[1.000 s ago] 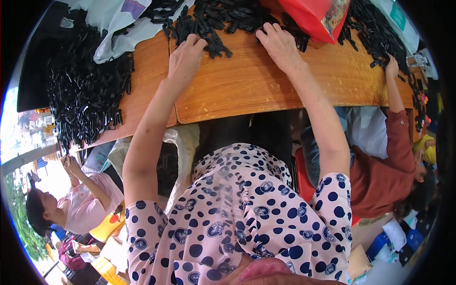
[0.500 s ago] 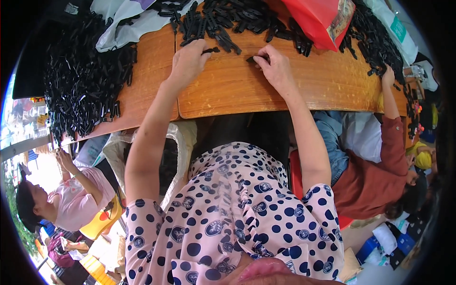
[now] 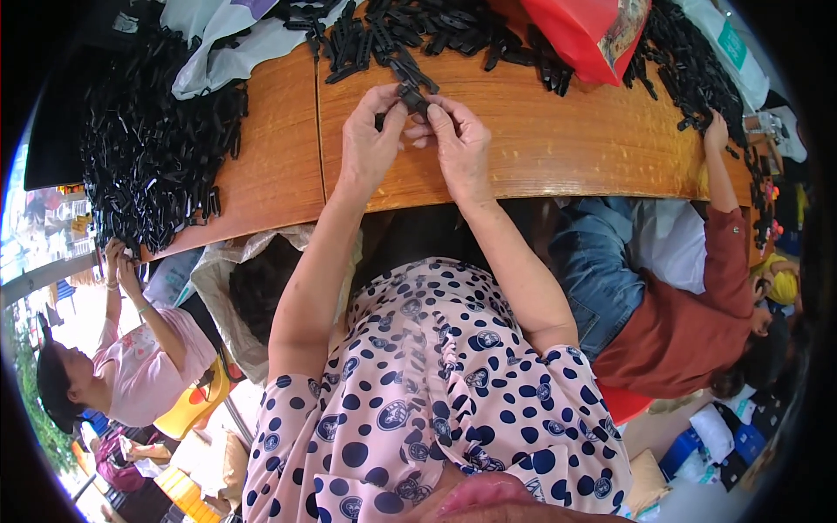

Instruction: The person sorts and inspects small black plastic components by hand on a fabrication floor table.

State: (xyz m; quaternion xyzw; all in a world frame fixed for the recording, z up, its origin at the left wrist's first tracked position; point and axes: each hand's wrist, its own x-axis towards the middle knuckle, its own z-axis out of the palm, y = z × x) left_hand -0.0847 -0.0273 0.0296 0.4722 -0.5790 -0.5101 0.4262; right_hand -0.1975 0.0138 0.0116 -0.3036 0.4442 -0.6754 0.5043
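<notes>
Above the wooden table [image 3: 532,148], my left hand [image 3: 368,144] and my right hand [image 3: 460,148] meet over small black plastic pieces [image 3: 413,98]. The left fingers and thumb are closed on one piece, and the right thumb and fingertips press on the same spot from the other side. Whether the pieces are joined there I cannot tell, since the fingers cover much of them. Just beyond my fingertips lies a loose heap of similar long black plastic pieces [image 3: 353,44].
A large black pile [image 3: 157,148] covers the table's left side. Plastic bags, one red [image 3: 593,35] and one white [image 3: 235,44], lie at the back. An open woven sack [image 3: 214,279] hangs below the table edge. People sit at both sides, their hands at piles.
My hands have come together from apart, the left moving right and the right moving left, bringing the black pieces to one spot. The left co-worker's hands have moved up to the pile.
</notes>
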